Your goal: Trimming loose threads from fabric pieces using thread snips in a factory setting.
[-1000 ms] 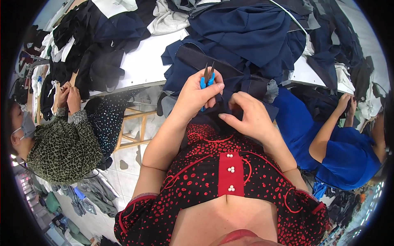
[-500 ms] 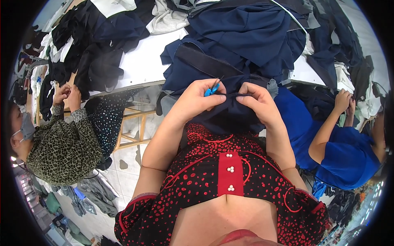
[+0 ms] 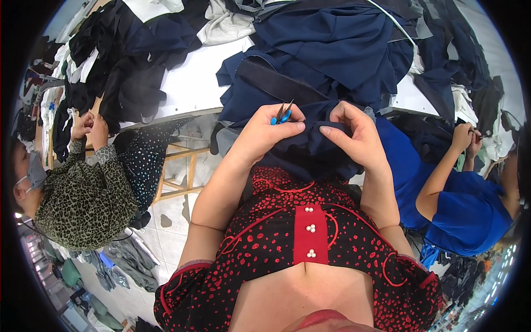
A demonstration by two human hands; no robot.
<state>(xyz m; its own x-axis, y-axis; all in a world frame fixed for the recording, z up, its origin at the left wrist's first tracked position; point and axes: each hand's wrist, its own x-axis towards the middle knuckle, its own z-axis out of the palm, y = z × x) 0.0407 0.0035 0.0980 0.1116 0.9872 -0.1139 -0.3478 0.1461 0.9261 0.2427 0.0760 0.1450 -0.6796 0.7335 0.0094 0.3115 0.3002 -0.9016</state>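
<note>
Dark navy cloth (image 3: 310, 149) hangs over my lap, bunched between my two hands. My left hand (image 3: 265, 133) is closed, its thumb pressing the cloth's upper fold against the fingers. Small blue-handled thread snips (image 3: 281, 117) are tucked in that same hand, their two dark blades pointing up and slightly apart. My right hand (image 3: 357, 133) curls round the cloth to the right, thumb in front, with a gap showing between thumb and index finger. Its other fingertips are partly hidden behind the cloth.
A white table (image 3: 191, 83) in front bears a large navy fabric pile (image 3: 326, 39) and black garments (image 3: 130, 83). A person in a leopard-print top (image 3: 86, 205) works at left; another in blue (image 3: 470, 210) works at right. A wooden stool (image 3: 191, 169) stands left of me.
My right hand has shifted slightly up and right, and its thumb and index finger have parted. The snips have turned in my left hand, and both blades now show.
</note>
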